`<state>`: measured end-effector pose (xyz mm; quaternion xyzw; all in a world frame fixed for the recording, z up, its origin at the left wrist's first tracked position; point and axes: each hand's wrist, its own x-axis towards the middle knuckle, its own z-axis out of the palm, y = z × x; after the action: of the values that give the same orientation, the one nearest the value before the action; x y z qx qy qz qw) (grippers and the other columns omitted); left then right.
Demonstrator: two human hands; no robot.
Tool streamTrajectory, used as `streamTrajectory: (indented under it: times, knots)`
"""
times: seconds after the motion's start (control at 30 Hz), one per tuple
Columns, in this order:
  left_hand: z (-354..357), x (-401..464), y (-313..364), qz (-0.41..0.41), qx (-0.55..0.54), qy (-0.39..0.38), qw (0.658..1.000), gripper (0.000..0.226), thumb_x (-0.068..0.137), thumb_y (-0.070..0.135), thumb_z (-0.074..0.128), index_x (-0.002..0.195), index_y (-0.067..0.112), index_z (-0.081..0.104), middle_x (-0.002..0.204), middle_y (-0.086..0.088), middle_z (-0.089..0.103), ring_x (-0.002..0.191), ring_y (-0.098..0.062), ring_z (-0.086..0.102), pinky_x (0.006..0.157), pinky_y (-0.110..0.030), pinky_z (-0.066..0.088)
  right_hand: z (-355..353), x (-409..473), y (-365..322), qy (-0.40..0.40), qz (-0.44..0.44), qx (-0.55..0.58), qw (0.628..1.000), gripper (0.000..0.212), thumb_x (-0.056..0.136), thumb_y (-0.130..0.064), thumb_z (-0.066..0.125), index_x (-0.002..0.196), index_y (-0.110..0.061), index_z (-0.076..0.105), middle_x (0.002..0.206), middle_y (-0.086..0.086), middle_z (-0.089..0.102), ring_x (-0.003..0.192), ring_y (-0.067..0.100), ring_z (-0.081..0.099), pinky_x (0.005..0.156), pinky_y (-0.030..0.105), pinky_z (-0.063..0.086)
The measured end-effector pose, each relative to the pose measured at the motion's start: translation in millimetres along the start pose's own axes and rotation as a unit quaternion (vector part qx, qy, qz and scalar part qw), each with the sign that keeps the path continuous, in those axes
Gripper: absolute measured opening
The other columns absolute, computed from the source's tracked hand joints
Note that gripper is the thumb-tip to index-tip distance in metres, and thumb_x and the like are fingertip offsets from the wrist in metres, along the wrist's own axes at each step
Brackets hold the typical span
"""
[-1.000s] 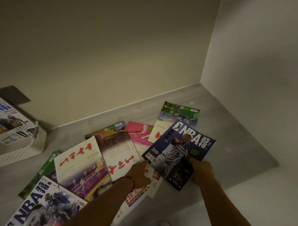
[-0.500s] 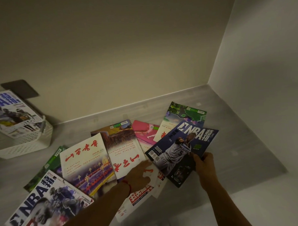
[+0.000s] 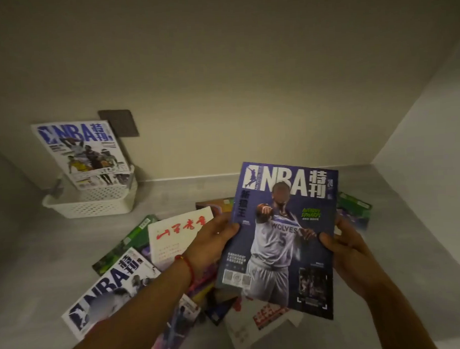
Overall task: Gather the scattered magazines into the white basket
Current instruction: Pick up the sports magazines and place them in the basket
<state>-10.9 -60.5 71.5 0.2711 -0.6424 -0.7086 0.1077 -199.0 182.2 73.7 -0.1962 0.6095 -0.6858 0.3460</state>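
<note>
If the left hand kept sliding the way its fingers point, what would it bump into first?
The left hand points right, already gripping the purple NBA magazine; that cover blocks it at once. Beyond, likely the right hand.

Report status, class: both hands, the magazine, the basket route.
Left hand and right hand grip purple NBA magazine, lifted. White perforated plastic basket upper left, one magazine inside. Path clear.

Both hands are gripping a purple NBA magazine [image 3: 281, 232] upright, the left hand [image 3: 211, 243] pinching its nine o'clock edge, the right hand [image 3: 351, 251] its three o'clock edge. At ten o'clock, a white basket [image 3: 93, 204] is holding another NBA magazine [image 3: 80, 152].
</note>
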Motion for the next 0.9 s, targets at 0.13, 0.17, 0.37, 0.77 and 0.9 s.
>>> streamTrajectory:
  times: [0.13,0.17,0.37,0.77,0.9]
  knots:
    - [-99,-33,8,0.025,-0.040,0.070,0.996,0.025,0.096,0.005,0.054,0.111,0.018,0.071,0.108,-0.004,0.076,0.098,-0.026,0.070,0.079,-0.033,0.058,119,22,1,-0.049,-0.007,-0.109,0.993,0.031,0.093,-0.006,0.059,0.119,-0.022,0.064,0.116,0.010,0.072,0.101,0.032,0.071,0.078,0.045,0.061]
    - [-127,-42,7,0.034,-0.029,0.085,0.995,0.026,0.096,0.003,0.054,0.115,0.013,0.068,0.111,-0.007,0.075,0.101,-0.028,0.070,0.083,-0.036,0.059,153,29,0,-0.050,-0.003,-0.148,0.988,0.030,0.095,-0.007,0.059,0.113,-0.029,0.068,0.109,0.001,0.075,0.095,0.025,0.073,0.074,0.040,0.061]
    - [-277,-76,21,0.056,0.019,0.189,0.980,0.026,0.096,0.000,0.053,0.120,0.005,0.064,0.118,-0.015,0.070,0.109,-0.036,0.066,0.097,-0.055,0.052,316,82,6,-0.050,-0.030,-0.376,0.925,0.012,0.095,-0.017,0.061,0.090,-0.019,0.072,0.087,0.003,0.075,0.079,0.025,0.071,0.070,0.040,0.059]
    - [-471,-17,95,0.080,0.164,0.349,0.919,0.009,0.090,0.023,0.064,0.087,0.020,0.072,0.089,-0.013,0.075,0.078,-0.027,0.071,0.075,-0.040,0.061,509,212,-38,0.029,-0.128,-0.415,0.900,0.020,0.081,-0.022,0.076,0.090,-0.004,0.075,0.089,0.010,0.077,0.076,0.024,0.074,0.079,0.041,0.061]
    - [-501,22,79,0.029,0.072,0.350,0.934,0.019,0.090,0.025,0.066,0.072,0.020,0.067,0.091,-0.021,0.072,0.080,-0.032,0.068,0.087,-0.057,0.055,531,247,-18,0.033,-0.111,-0.383,0.916,0.020,0.085,-0.021,0.074,0.097,-0.005,0.074,0.103,0.013,0.076,0.086,0.027,0.074,0.083,0.046,0.061]
